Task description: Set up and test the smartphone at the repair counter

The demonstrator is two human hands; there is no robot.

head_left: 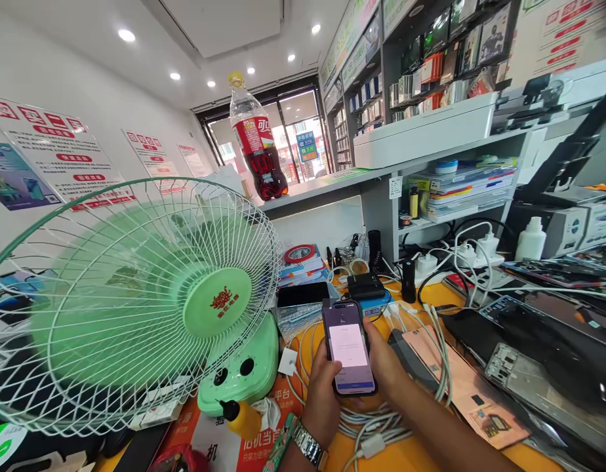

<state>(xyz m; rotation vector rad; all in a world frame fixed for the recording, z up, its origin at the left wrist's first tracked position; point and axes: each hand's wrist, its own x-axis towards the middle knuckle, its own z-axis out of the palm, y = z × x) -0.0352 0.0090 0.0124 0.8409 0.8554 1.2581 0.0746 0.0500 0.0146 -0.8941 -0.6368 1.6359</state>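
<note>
A slim black smartphone with a lit screen (352,344) is held above an orange tabletop (406,455), gripped along its left side by the left hand (323,390), whose thumb is laid over the edge, and along its right side by the right hand (385,360). Coiled white cables (382,423) are seen just below; a round green fan (218,301) is placed leftward.

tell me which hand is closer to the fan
Left. The left hand is right of the fan, apart from it, on the near side of the phone; the right hand is farther right, on the phone's opposite side.
</note>
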